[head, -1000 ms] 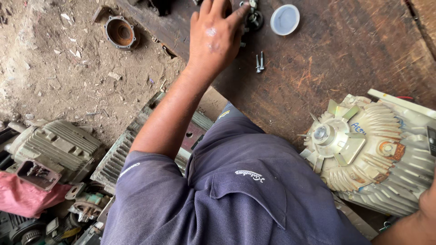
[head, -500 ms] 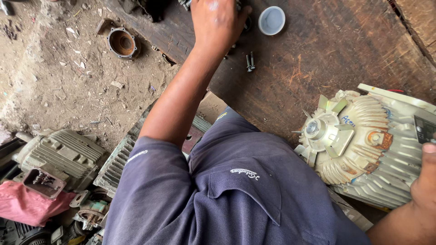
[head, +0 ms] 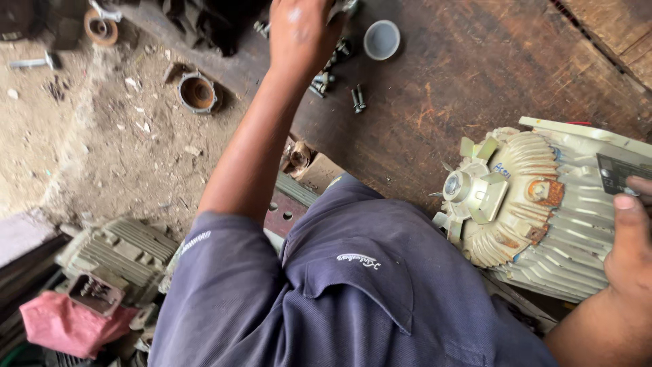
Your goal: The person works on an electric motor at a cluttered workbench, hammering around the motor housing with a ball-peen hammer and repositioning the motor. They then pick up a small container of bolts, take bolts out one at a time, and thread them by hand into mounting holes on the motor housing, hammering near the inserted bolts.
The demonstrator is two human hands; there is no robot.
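Observation:
My left hand [head: 299, 34] reaches across the dark wooden bench [head: 475, 61] and lies over a cluster of loose bolts [head: 326, 78]. Its fingertips are cut off by the top edge, so what it holds is hidden. One more bolt [head: 357, 98] lies just right of the wrist, and a small white plastic cup [head: 382, 39] stands beyond it. My right hand [head: 628, 251] grips the ribbed housing of a cream-coloured electric motor [head: 543, 217], thumb along the fins and a fingertip on its dark plate. The motor's fan end [head: 475, 194] faces my body.
On the dirt floor to the left lie a rusty ring-shaped part [head: 197, 92], another ribbed motor housing [head: 115, 258] and a pink rag [head: 64, 326]. More metal parts sit under the bench edge [head: 299, 190]. My blue shirt [head: 353, 292] fills the lower middle.
The view has shifted so the floor parts and motor sit lower in frame. My left hand has stayed over the bolts. My right hand has come into view on the motor housing.

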